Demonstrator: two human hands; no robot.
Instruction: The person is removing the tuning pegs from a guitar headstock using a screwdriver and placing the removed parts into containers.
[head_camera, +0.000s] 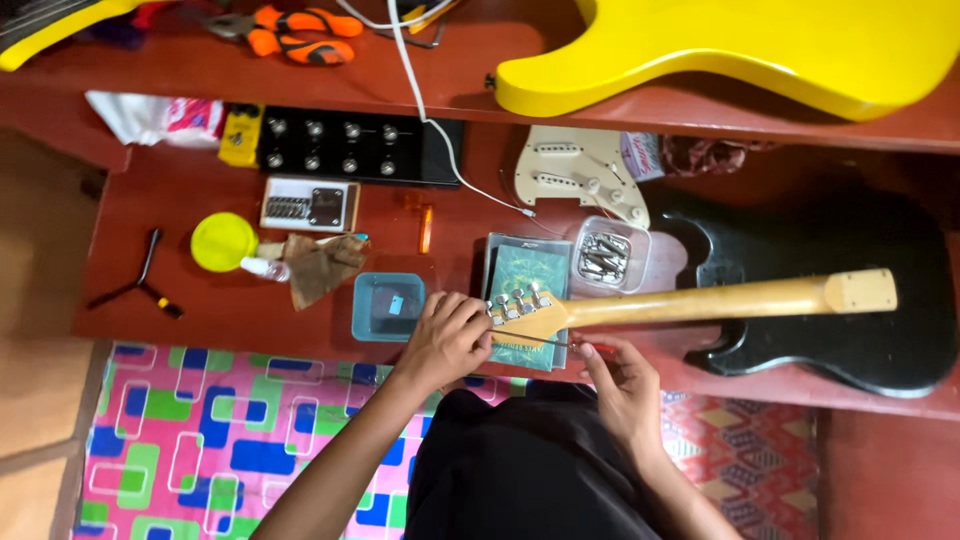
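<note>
1. Our left hand is closed around the headstock of the neck, which lies across the black body.
2. Our right hand pinches a thin tool under the headstock.
3. We judge a slip could scratch the wood.
4. The bench edge is near, and the tub and tray crowd us.

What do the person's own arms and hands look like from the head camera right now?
Both forearms are bare, with no sleeves in view. The left hand and the right hand wear no gloves, and no rings, watch or bracelets show. No markings or cables can be seen on them. Dark black clothing covers the lap below the arms.
</note>
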